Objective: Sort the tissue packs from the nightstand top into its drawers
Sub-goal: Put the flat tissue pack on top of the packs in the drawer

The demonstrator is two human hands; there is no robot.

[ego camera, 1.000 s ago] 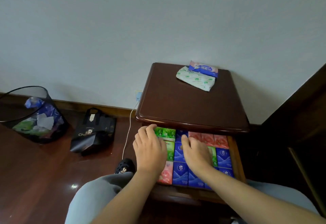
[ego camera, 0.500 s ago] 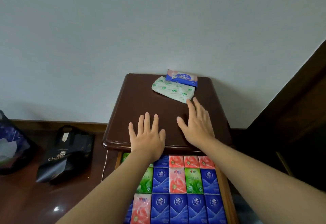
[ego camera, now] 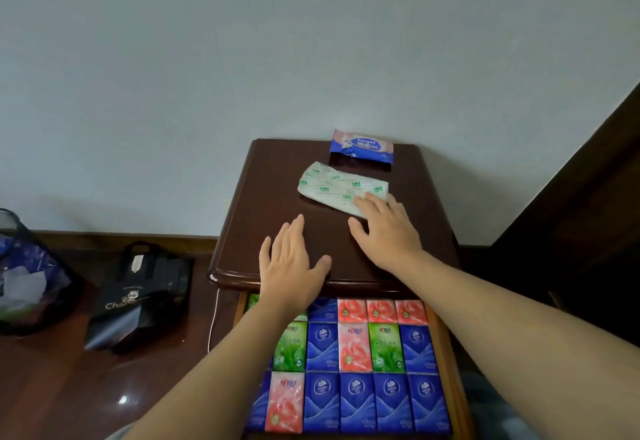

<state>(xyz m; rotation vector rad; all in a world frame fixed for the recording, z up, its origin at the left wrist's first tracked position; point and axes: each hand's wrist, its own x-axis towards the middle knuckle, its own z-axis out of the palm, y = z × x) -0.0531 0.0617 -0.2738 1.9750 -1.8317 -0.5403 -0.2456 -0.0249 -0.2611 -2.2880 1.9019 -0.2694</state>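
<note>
Inside open drawer (ego camera: 450, 353): small tissue packs (ego camera: 356, 401), rows.

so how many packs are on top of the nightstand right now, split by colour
Blue and pink pack: 1
White pack with green print: 1
Total on the nightstand top: 2

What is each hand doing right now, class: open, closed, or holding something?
Left hand: open, fingers straight, over the nightstand top, holding nothing.
Right hand: open, fingertips touching the white-and-green tissue pack.
</note>
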